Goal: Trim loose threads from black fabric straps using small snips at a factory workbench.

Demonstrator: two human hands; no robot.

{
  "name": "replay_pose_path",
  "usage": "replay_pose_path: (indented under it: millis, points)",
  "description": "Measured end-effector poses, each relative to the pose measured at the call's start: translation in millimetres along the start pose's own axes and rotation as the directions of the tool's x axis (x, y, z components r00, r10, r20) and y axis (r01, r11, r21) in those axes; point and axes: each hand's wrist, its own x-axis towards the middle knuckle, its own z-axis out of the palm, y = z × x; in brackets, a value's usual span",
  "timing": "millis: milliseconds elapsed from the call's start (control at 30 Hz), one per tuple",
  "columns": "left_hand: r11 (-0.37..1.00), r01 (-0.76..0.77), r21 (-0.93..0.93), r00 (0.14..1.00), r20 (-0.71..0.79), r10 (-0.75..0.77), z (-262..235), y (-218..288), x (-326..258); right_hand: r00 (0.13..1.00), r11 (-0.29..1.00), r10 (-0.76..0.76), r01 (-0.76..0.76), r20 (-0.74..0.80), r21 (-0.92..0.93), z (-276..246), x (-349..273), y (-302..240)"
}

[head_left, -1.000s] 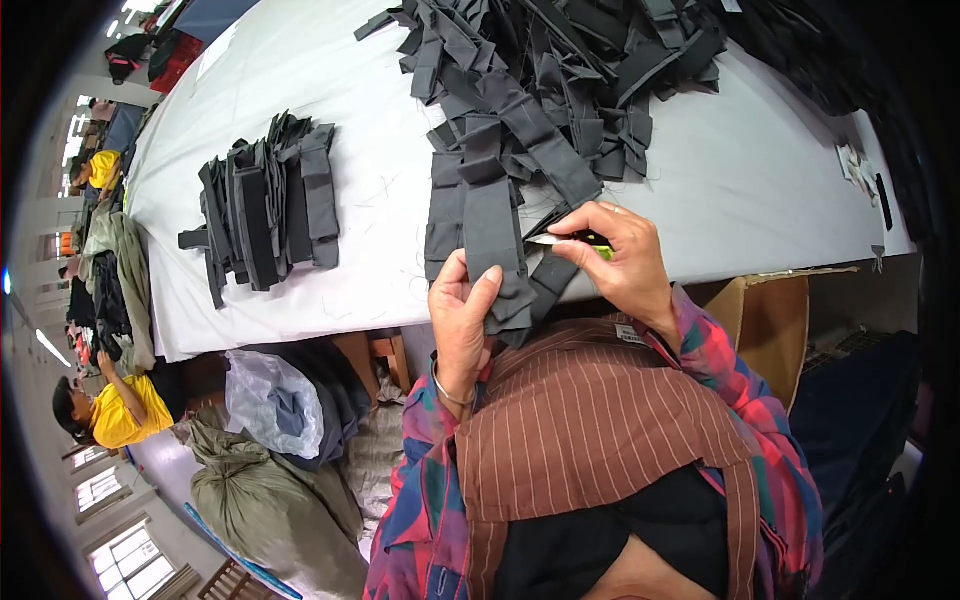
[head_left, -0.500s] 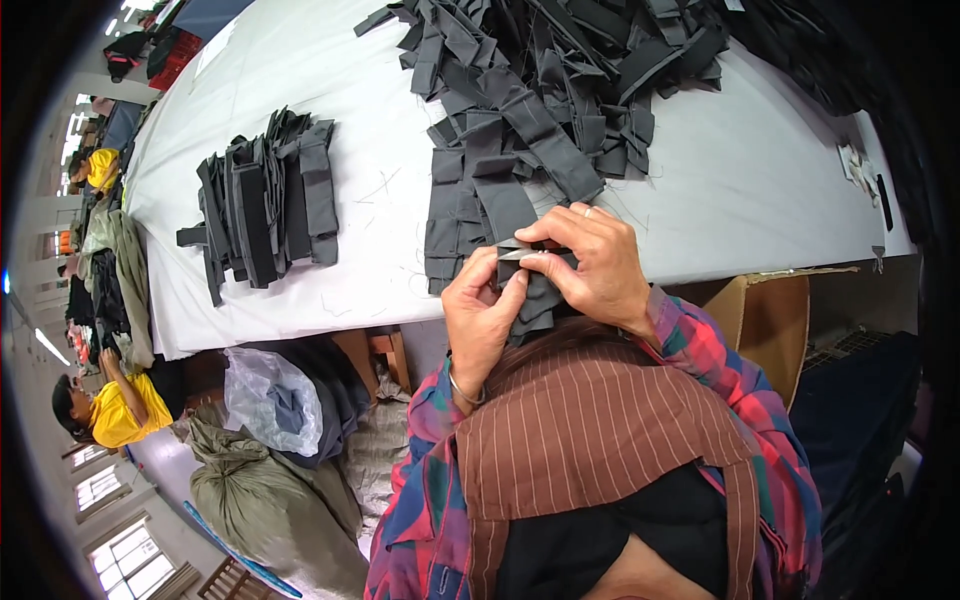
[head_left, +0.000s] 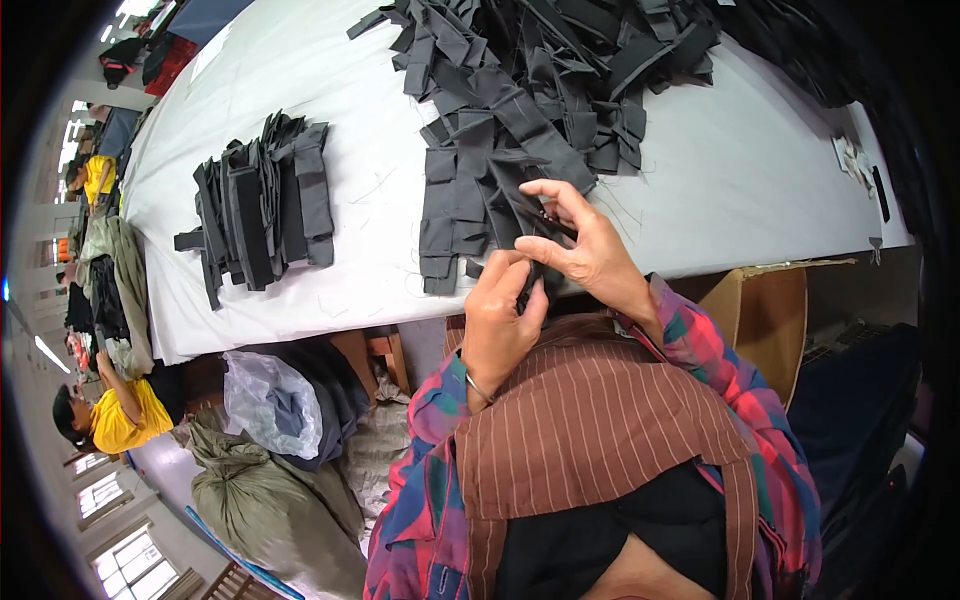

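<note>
Dark grey fabric strips [head_left: 455, 205] lie in a loose pile on the white table in front of me. At the table's near edge my left hand [head_left: 500, 315] is closed, thumb and fingers pinching a dark grey fabric piece [head_left: 527, 283]. Just right of it and slightly farther off is my right hand [head_left: 590, 250], thumb and forefinger apart above the strips. A dark, narrow tool [head_left: 558, 224] lies across its palm; it looks like the thread snips whose pale blades show in the earlier frame. The blades are hidden now.
A neater bundle of grey strips [head_left: 262, 205] lies to the left on the white tabletop [head_left: 375, 150]. Dark fabric [head_left: 790, 50] is heaped at the far right. Below the table stand a cardboard box [head_left: 760, 315] and stuffed sacks [head_left: 260, 490]. People in yellow are at left.
The silver blades between my hands have gone from sight. My left hand has moved right and nearer me with the fabric piece. My right thumb and forefinger have spread apart.
</note>
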Motion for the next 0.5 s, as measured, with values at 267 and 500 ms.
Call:
replay_pose_path:
  millis: [267, 500]
  points:
    - [0.645, 0.234, -0.727, 0.93, -0.025, -0.366, -15.6, 6.0, 25.3, 0.984, 0.817, -0.048, -0.061, 0.174, 0.573, 2.4, -7.6, 1.0]
    - [0.401, 0.445, -0.801, 0.859, 0.254, -0.445, -21.7, -15.4, 33.4, 0.976, 0.815, -0.082, -0.05, 0.201, 0.577, -1.6, -9.0, 14.9]
